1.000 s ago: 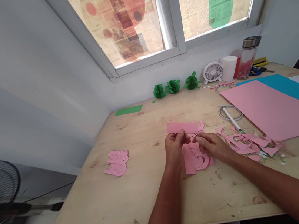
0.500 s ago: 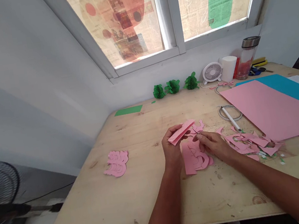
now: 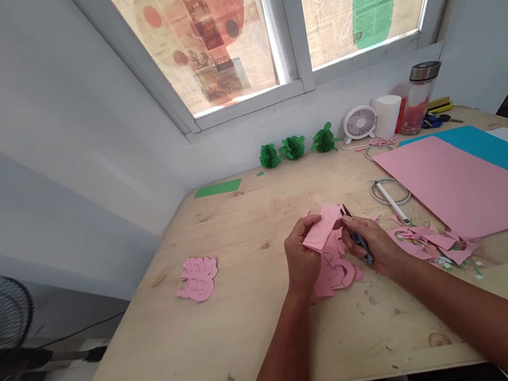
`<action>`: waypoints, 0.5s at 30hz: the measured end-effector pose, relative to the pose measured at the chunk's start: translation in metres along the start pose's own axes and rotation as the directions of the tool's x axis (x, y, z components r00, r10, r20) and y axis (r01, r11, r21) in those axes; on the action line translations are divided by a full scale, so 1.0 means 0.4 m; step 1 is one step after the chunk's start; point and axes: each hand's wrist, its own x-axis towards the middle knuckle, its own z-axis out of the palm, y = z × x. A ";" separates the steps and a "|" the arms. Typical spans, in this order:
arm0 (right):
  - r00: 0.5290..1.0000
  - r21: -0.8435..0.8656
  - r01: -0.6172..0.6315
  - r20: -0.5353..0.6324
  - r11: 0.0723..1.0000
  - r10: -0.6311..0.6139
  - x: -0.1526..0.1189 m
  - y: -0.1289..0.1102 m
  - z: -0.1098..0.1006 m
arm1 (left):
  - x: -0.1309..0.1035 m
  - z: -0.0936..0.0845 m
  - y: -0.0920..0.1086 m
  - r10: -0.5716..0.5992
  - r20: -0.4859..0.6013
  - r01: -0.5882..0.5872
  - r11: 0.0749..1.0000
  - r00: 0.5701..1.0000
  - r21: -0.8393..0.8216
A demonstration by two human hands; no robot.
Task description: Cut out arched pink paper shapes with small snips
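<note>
Above the middle of the table my left hand (image 3: 302, 250) is closed on a folded piece of pink paper (image 3: 321, 229) that bears faint curved outlines. My right hand (image 3: 370, 240) grips a pair of dark scissors (image 3: 360, 243). Their blades point up and away from me, beside the right edge of the folded paper; whether they touch it I cannot tell. Under both hands lie pink paper cut-outs (image 3: 336, 275), partly hidden by my left hand and the folded paper.
Pink scraps (image 3: 433, 242) lie right of my hands, near a white pen (image 3: 392, 201) and large pink sheets (image 3: 467, 184). Scalloped pink cut-outs (image 3: 198, 278) rest at left. Green paper figures (image 3: 293, 148), a small fan (image 3: 359, 124) and a glass bottle (image 3: 422, 98) stand along the wall.
The folded paper has turned so its outlined face shows, and my left hand has shifted slightly right. The scissors in my right hand now point upward beside the paper.
</note>
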 end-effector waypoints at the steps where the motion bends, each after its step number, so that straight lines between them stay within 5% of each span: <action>1: 1.000 0.018 -0.003 -0.011 1.000 0.004 0.001 0.000 0.000 | -0.002 0.000 0.000 0.010 0.015 -0.010 1.000 1.000 0.013; 15: 0.997 0.166 -0.006 -0.073 0.986 0.018 0.010 0.004 -0.010 | -0.014 0.011 0.003 0.056 0.159 -0.076 0.990 0.986 0.122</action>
